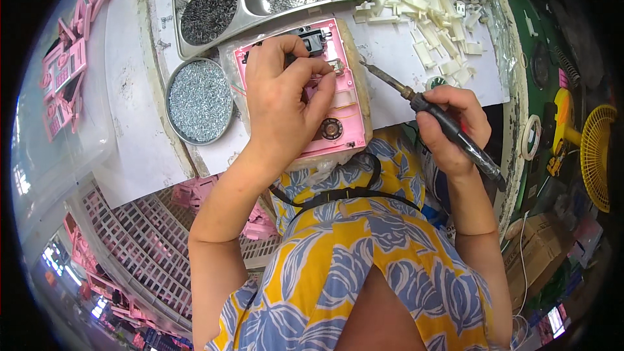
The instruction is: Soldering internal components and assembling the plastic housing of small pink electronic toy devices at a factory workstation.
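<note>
A pink plastic housing [354,133] lies open on the table in front of me, with a round black-rimmed speaker [331,129] at its near end and a black part [316,41] at its far end. Over it bends my left hand [279,94], thumb and fingers pinched beside a small metal part [336,65]. Whatever the fingertips hold is hidden. To the right, my right hand [480,120] grips a soldering iron [429,108] by its black handle. The iron's tip points up and left, apart from the housing.
Left of the housing stands a round tin of small screws [200,101]. A metal tray [247,38] behind holds dark springs. Cream plastic pieces [448,42] are heaped at the back right. A yellow fan [597,156] stands far right; a plastic basket [140,240] sits lower left.
</note>
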### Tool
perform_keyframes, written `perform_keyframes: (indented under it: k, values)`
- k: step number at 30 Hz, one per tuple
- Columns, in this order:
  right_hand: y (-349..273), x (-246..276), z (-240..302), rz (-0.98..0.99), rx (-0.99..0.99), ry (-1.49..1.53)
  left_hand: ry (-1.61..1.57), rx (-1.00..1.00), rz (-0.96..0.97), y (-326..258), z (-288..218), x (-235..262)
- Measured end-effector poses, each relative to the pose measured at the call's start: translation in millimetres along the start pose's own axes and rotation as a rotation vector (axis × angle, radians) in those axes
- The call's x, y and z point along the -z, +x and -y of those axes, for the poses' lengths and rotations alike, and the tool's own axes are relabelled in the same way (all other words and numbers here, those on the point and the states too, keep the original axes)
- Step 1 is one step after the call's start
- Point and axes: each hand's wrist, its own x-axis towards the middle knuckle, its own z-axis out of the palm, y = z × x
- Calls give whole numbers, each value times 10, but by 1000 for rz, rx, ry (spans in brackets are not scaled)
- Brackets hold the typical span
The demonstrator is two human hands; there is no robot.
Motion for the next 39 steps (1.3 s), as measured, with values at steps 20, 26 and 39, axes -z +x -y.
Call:
perform_keyframes:
  k: [20,26,39]
  values:
    - [10,-131,-69,70,-3,-63,-12,-15,-30,-9,40,-25]
    - [-51,-98,-53,64,-38,-61,15,-12,-18,-11,24,-18]
    - [12,-66,-65,36,38,-47,79,-50,-74,-2,37,-100]
